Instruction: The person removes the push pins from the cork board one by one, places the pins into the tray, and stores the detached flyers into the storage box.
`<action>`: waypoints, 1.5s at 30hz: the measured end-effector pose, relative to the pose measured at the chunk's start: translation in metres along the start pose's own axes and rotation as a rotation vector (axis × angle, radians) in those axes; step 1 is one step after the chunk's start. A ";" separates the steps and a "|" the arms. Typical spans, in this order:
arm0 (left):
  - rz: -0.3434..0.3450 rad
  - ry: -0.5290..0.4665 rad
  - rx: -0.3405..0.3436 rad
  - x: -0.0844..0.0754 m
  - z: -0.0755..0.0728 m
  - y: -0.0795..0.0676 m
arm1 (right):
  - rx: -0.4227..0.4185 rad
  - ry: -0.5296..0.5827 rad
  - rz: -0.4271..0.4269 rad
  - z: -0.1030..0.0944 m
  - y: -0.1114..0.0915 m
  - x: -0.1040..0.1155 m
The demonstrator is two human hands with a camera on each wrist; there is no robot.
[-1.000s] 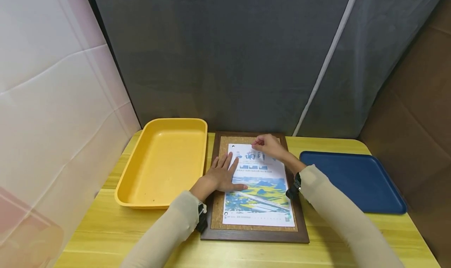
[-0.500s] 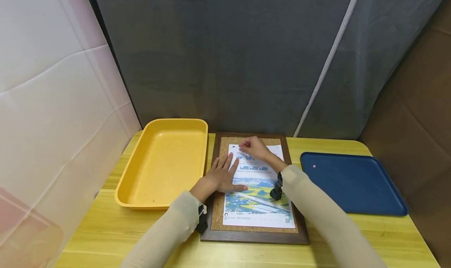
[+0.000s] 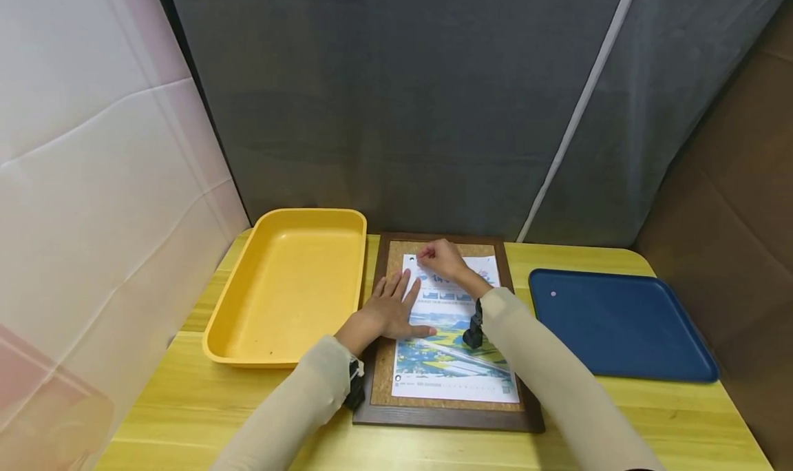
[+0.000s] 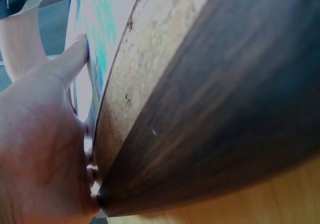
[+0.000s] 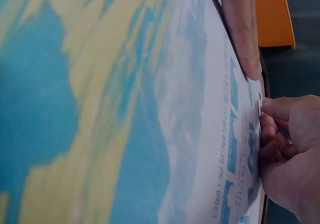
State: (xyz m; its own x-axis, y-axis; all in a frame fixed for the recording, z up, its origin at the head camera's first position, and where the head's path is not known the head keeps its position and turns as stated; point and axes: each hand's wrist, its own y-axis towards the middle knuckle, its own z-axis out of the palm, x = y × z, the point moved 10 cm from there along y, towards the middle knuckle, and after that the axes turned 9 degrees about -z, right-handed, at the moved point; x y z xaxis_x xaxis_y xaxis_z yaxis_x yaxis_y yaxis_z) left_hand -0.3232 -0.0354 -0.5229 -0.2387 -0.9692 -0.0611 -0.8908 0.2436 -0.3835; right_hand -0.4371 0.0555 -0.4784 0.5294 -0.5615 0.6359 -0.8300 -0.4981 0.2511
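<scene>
A printed paper sheet [image 3: 452, 383] with a blue and yellow landscape lies on a cork board [image 3: 398, 259] in a dark wooden frame [image 3: 446, 420]. My left hand [image 3: 390, 312] rests with spread fingers across the sheet's left side and the board's left edge. Near the sheet's upper left corner, beside a dark round mark [image 3: 411, 259], is my right hand [image 3: 441, 259]. Its fingers are curled, with thumb and forefinger close together in the right wrist view [image 5: 295, 144]. Whether they pinch something small is hidden.
A yellow tray [image 3: 285, 285] stands left of the board. To the right lies a blue tray [image 3: 626, 326] with a small pink dot-like thing [image 3: 553, 294] in it. A grey curtain [image 3: 384, 113] hangs behind the wooden table [image 3: 167, 409].
My right hand has moved left along the sheet's top edge, from the upper middle toward the upper left corner. The pink thing in the blue tray has come into view. My left hand stays put.
</scene>
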 end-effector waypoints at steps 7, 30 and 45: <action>0.003 0.005 0.001 0.000 0.002 0.004 | -0.032 0.020 0.030 0.004 0.004 -0.005; -0.021 0.039 0.030 0.005 0.011 0.014 | -0.047 0.028 0.147 0.007 0.007 -0.003; -0.011 0.022 0.035 0.003 0.012 0.010 | 0.013 0.024 0.183 0.014 0.006 -0.007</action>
State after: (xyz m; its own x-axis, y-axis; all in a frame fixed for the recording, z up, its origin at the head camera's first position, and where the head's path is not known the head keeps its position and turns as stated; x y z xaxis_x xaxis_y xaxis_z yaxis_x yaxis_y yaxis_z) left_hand -0.3287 -0.0364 -0.5380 -0.2375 -0.9707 -0.0361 -0.8796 0.2307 -0.4161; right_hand -0.4435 0.0477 -0.4917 0.3650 -0.6279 0.6874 -0.9098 -0.3974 0.1201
